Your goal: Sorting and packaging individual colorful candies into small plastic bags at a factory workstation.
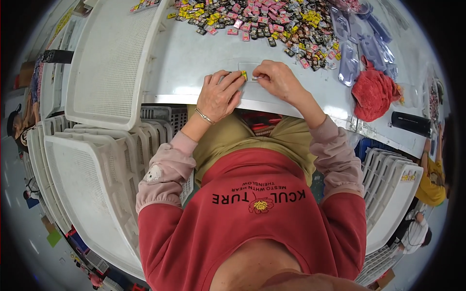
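Near the front edge of the white table, my left hand is closed, its fingertips on a small yellow and black rectangular piece. Just to its right, my right hand is in a pinch, with thumb and forefinger together. A thin, pale edge shows at its fingertips, too small to name. Between the hands and slightly beyond them lies a clear, flat rectangular outline, partly hidden by the fingers. Farther back spreads a large pile of small pink, black and yellow pieces.
A white perforated tray stands at the left, above several stacked trays. Clear purplish plastic trays, a red cloth and a black object lie at the right. More white trays stand below. Other people work at both sides.
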